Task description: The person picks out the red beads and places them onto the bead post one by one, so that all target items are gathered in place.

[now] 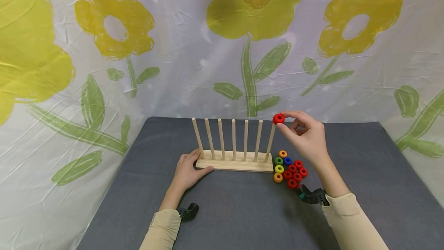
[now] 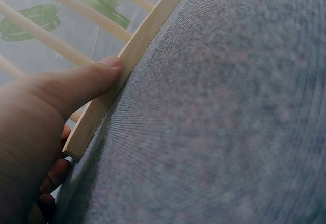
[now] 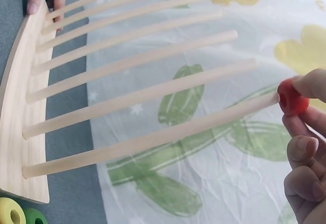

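Note:
A wooden peg rack (image 1: 239, 166), a flat base with several upright dowels, stands on the dark cloth. My left hand (image 1: 187, 170) grips the left end of its base, thumb along the front edge and fingers behind, as the left wrist view shows too. Thumb and index finger of my right hand (image 1: 306, 132) pinch a red ring bead (image 1: 278, 119) at the top of the rightmost dowel (image 3: 153, 138). In the right wrist view the bead's hole faces the dowel's tip, which is right at it. All the other dowels are bare.
Right of the base lies a cluster of loose ring beads: several red beads (image 1: 292, 169), two orange, a green bead (image 1: 278, 161), a blue bead (image 1: 287, 161) and a yellow bead (image 1: 279, 169). A flower-printed curtain (image 1: 180, 68) hangs behind the dark-cloth table (image 1: 236, 215).

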{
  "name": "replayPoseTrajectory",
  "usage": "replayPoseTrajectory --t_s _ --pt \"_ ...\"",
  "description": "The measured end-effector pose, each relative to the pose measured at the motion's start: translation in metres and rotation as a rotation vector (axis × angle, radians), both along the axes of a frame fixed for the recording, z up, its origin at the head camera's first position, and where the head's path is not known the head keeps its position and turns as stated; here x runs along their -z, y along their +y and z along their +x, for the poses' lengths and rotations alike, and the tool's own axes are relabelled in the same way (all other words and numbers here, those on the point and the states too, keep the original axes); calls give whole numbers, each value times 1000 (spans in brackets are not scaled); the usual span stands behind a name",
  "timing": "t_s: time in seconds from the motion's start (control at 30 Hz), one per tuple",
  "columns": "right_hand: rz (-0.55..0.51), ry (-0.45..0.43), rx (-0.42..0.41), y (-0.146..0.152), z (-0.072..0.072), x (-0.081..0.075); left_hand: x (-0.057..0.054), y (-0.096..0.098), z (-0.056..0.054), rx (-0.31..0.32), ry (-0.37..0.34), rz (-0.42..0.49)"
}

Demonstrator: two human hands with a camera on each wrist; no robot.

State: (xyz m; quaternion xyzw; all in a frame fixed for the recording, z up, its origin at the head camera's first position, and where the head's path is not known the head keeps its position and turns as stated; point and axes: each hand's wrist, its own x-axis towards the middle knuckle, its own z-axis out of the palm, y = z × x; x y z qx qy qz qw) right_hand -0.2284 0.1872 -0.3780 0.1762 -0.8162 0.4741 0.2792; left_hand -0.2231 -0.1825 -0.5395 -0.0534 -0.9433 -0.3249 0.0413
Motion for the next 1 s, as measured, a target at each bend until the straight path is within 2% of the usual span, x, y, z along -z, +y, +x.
replayPoseTrajectory --t_s 0.23,0.6,1.0 --pt "-3 -9 -11 -1 0 -1 -2 0 2 8 16 0" --pt "7 -8 -20 -1 -4 1 -3 1 1 4 1 6" --pt "19 -27 -29 -4 -1 0 -2 0 1 -4 -3 6"
